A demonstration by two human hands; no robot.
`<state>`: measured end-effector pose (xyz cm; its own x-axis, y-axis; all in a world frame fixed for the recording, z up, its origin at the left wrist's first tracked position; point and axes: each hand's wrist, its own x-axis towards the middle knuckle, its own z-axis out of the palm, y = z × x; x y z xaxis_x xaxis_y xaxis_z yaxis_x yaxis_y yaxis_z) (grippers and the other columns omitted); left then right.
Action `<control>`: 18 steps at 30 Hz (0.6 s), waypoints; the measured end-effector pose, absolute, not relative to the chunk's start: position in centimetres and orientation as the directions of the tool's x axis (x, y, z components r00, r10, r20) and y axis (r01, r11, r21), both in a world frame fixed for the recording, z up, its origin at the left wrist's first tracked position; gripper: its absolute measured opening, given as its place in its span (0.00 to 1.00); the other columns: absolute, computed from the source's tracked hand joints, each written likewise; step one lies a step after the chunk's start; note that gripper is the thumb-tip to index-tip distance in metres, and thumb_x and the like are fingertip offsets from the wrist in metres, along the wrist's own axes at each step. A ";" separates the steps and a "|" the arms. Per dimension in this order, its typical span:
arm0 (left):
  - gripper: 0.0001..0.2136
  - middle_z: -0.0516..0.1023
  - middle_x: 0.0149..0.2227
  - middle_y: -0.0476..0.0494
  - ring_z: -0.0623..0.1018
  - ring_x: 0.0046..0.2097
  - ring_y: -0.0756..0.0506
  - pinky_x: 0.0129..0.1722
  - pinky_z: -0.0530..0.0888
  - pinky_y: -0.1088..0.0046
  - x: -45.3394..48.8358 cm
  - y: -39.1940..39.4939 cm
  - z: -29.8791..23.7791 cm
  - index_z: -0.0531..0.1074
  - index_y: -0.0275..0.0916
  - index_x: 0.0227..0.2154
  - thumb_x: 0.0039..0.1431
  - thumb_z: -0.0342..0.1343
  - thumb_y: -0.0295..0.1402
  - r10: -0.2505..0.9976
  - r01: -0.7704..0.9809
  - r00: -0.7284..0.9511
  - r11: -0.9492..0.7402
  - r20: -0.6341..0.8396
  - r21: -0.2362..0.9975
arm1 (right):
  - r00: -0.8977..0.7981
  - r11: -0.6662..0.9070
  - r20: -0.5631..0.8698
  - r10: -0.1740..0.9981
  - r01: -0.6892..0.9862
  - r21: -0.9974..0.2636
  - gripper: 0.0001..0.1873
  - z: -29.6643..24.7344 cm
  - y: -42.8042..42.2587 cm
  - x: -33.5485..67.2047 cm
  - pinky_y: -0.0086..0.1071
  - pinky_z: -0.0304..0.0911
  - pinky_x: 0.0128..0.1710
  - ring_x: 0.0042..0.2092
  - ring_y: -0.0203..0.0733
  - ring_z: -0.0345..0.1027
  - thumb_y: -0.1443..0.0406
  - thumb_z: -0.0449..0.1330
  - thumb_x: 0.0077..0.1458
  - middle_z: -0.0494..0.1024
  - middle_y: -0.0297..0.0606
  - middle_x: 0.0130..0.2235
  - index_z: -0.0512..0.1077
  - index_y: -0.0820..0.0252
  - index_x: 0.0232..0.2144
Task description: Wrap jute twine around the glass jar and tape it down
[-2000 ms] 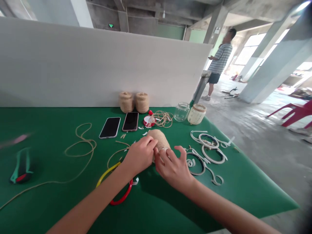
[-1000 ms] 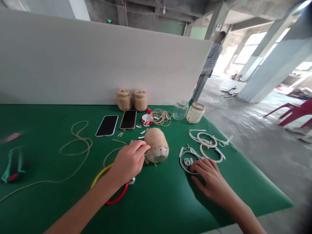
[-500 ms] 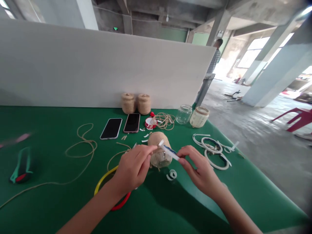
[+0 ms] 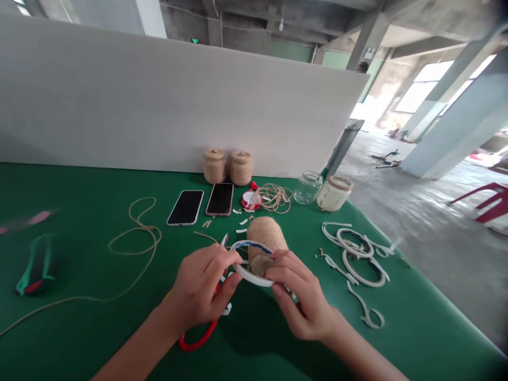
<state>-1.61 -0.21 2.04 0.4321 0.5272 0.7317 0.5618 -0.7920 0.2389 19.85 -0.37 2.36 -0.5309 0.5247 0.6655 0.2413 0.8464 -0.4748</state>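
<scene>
My left hand (image 4: 210,280) pinches the near left side of a thin roll of white tape (image 4: 257,279) with a blue inner core. My right hand (image 4: 297,291) grips the roll's right side, thumb below and fingers on top. The roll is tilted, so its round opening faces me. Just behind it, a twine-wrapped jar (image 4: 266,233) lies on its side, its near end partly hidden by the roll and my right hand. Scissors with a red handle (image 4: 198,341) lie under my left hand; their blade tip (image 4: 225,239) shows beyond my fingers.
Two twine spools (image 4: 214,166), two phones (image 4: 185,208) and loose twine (image 4: 273,198) lie toward the white partition (image 4: 178,106). A clear jar (image 4: 308,188) and a cream-covered jar (image 4: 334,193) stand back right. More tape rolls (image 4: 363,267) and curled strips (image 4: 372,318) lie right.
The tape roll has turned from edge-on to showing its opening. My left hand has gone from pinching at the white tape's end to holding the roll along with my right.
</scene>
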 end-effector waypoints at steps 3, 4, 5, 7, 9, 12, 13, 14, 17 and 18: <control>0.10 0.70 0.28 0.46 0.71 0.29 0.49 0.29 0.69 0.73 -1.1 -0.7 1.8 0.63 0.34 0.42 0.56 0.49 0.26 0.563 0.575 0.366 -0.763 0.741 0.295 | -0.494 0.867 0.713 0.498 0.259 -0.426 0.10 1.7 -0.8 19.6 0.37 0.60 0.34 0.33 0.40 0.60 0.74 0.50 0.51 0.69 0.39 0.30 0.65 0.62 0.37; 0.10 0.70 0.29 0.46 0.71 0.29 0.49 0.29 0.70 0.74 -0.8 -0.8 1.7 0.63 0.34 0.42 0.56 0.50 0.25 0.570 0.579 0.344 -0.754 0.746 0.309 | -0.480 0.875 0.732 0.484 0.285 -0.391 0.10 1.4 -0.9 19.5 0.36 0.60 0.33 0.32 0.40 0.60 0.73 0.50 0.51 0.69 0.39 0.29 0.66 0.62 0.37; 0.10 0.71 0.30 0.46 0.72 0.30 0.49 0.31 0.71 0.74 -0.6 -1.0 1.6 0.64 0.34 0.41 0.55 0.51 0.24 0.557 0.576 0.336 -0.760 0.760 0.302 | -0.466 0.882 0.753 0.464 0.319 -0.346 0.10 1.2 -1.0 19.4 0.36 0.59 0.31 0.32 0.40 0.60 0.73 0.51 0.51 0.70 0.39 0.29 0.66 0.63 0.37; 0.11 0.73 0.33 0.43 0.74 0.36 0.48 0.36 0.72 0.74 0.0 -1.5 1.4 0.64 0.34 0.41 0.54 0.53 0.22 0.493 0.567 0.353 -0.789 0.795 0.237 | -0.451 0.885 0.789 0.416 0.401 -0.238 0.10 0.8 -1.1 19.2 0.35 0.59 0.30 0.31 0.40 0.61 0.72 0.53 0.52 0.72 0.40 0.29 0.67 0.64 0.38; 0.13 0.74 0.37 0.41 0.74 0.41 0.47 0.40 0.72 0.72 0.7 -1.9 1.2 0.65 0.33 0.42 0.53 0.54 0.21 0.439 0.570 0.360 -0.802 0.823 0.179 | -0.459 0.871 0.806 0.374 0.471 -0.136 0.09 0.5 -1.1 19.2 0.34 0.58 0.29 0.29 0.39 0.62 0.72 0.55 0.52 0.73 0.40 0.28 0.68 0.66 0.38; 0.12 0.74 0.36 0.42 0.74 0.41 0.47 0.41 0.72 0.73 1.5 -2.2 0.9 0.65 0.35 0.41 0.53 0.55 0.21 0.490 0.603 0.284 -0.760 0.824 0.243 | -0.496 0.853 0.800 0.337 0.520 -0.037 0.10 0.4 -1.2 19.3 0.34 0.57 0.27 0.27 0.38 0.62 0.71 0.57 0.52 0.73 0.39 0.26 0.69 0.68 0.39; 0.11 0.74 0.35 0.43 0.74 0.40 0.48 0.40 0.73 0.73 1.6 -2.2 0.8 0.65 0.36 0.40 0.53 0.55 0.22 0.518 0.599 0.265 -0.750 0.813 0.282 | -0.507 0.849 0.795 0.332 0.529 -0.017 0.11 0.4 -1.2 19.3 0.34 0.57 0.27 0.27 0.38 0.62 0.70 0.57 0.52 0.74 0.38 0.25 0.69 0.68 0.40; 0.10 0.73 0.34 0.44 0.74 0.39 0.48 0.39 0.73 0.74 1.7 -2.2 0.7 0.65 0.37 0.38 0.53 0.54 0.22 0.542 0.585 0.263 -0.748 0.798 0.315 | -0.514 0.844 0.793 0.327 0.536 -0.001 0.11 0.4 -1.2 19.3 0.34 0.57 0.27 0.27 0.38 0.63 0.70 0.57 0.52 0.74 0.38 0.25 0.69 0.68 0.40; 0.08 0.72 0.33 0.45 0.74 0.38 0.48 0.36 0.73 0.74 1.8 -2.2 0.5 0.63 0.38 0.36 0.54 0.52 0.21 0.565 0.517 0.288 -0.772 0.773 0.371 | -0.507 0.835 0.801 0.319 0.550 0.015 0.11 0.5 -1.1 19.3 0.34 0.58 0.28 0.28 0.38 0.64 0.71 0.58 0.52 0.75 0.38 0.26 0.69 0.68 0.40; 0.09 0.72 0.34 0.45 0.74 0.38 0.48 0.36 0.73 0.73 1.8 -2.1 0.4 0.63 0.38 0.36 0.54 0.53 0.22 0.567 0.514 0.283 -0.770 0.774 0.377 | -0.499 0.834 0.806 0.318 0.552 0.013 0.11 0.5 -1.1 19.3 0.34 0.58 0.28 0.28 0.38 0.64 0.71 0.58 0.53 0.75 0.38 0.26 0.69 0.68 0.40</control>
<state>1.81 -2.13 0.40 0.2827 0.5670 0.7737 0.5144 -0.7704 0.3766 19.30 -1.09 0.52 -0.4994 0.3183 0.8058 0.5522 0.8336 0.0129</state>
